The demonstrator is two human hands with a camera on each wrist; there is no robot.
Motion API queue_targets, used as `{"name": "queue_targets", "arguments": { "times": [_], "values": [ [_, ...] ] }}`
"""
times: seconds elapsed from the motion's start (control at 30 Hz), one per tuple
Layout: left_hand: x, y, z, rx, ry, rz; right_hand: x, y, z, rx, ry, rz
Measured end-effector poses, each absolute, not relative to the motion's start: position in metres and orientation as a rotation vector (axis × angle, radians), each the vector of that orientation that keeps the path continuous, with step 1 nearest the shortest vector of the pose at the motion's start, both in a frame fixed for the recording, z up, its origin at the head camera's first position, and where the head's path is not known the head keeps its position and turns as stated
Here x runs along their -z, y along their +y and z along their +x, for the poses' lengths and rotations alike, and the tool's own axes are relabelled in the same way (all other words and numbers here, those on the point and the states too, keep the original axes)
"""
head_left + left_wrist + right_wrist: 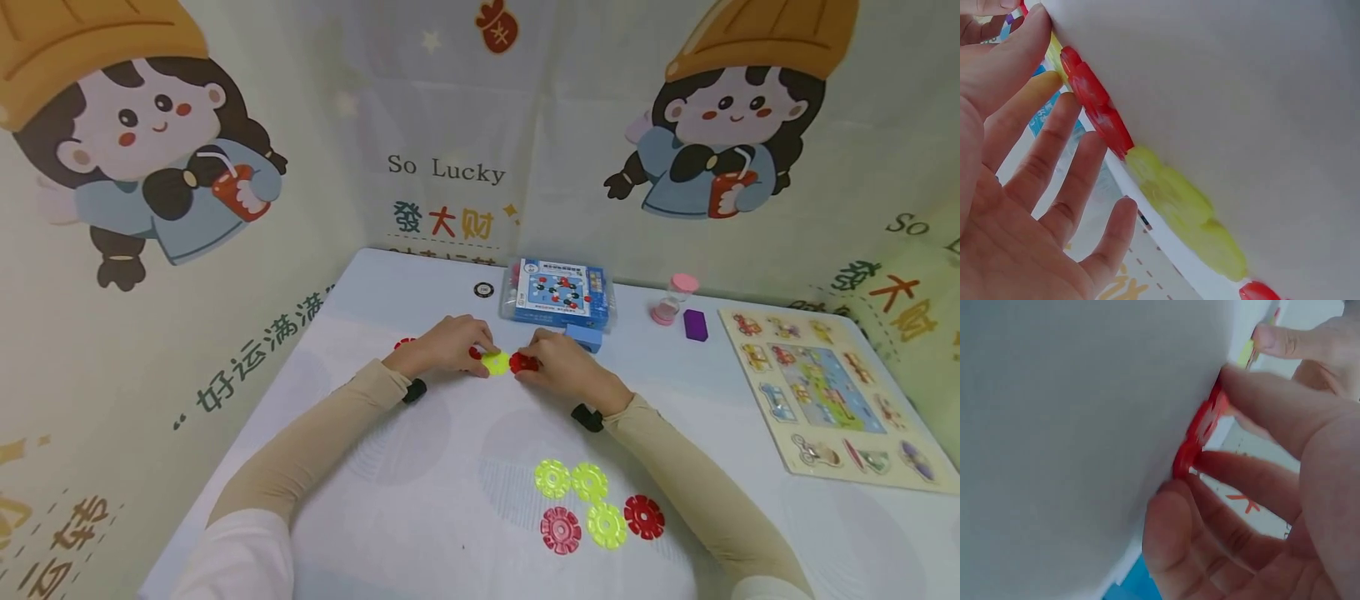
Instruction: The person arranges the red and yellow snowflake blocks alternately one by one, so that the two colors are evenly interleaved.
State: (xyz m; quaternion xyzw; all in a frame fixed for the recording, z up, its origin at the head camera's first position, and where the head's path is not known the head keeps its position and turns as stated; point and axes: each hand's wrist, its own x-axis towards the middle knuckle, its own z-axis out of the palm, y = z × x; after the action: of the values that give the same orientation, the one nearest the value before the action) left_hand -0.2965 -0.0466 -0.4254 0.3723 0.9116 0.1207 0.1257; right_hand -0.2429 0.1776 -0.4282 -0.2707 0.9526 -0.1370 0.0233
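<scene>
My left hand (448, 343) pinches a yellow flower-shaped plastic disc (496, 363) between thumb and finger, its other fingers spread. On its far side, my right hand (561, 364) grips a red notched disc (524, 362) by its edges, close beside the yellow one. In the left wrist view, a row of discs runs away from the pinched one along the table: a red disc (1096, 103), a yellow disc (1179, 209) and another red disc (1259, 291). The left hand hides part of this row in the head view. The right wrist view shows the red disc (1204, 422) edge-on at the fingertips.
Nearer the body lie loose discs, several yellow (589, 482) and two red (561, 530). Behind the hands are a boxed molecule set (558, 292), a blue block (583, 337) and a black round chip (483, 289). Rightward stand an hourglass (675, 298), a purple block (695, 325) and a puzzle board (840, 396).
</scene>
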Motion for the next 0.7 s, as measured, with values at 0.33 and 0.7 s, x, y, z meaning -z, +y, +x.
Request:
{"name": "queue_targets", "arguments": {
  "times": [0.33, 0.7],
  "values": [
    [0.424, -0.036, -0.298, -0.419, 2.63, 1.125, 0.429, 0.19, -0.212, 0.402, 3.009, -0.772],
    [0.428, -0.008, -0.293, -0.403, 2.587, 1.252, 0.418, 0.2, -0.115, 0.473, 2.665, -1.011]
  ]
}}
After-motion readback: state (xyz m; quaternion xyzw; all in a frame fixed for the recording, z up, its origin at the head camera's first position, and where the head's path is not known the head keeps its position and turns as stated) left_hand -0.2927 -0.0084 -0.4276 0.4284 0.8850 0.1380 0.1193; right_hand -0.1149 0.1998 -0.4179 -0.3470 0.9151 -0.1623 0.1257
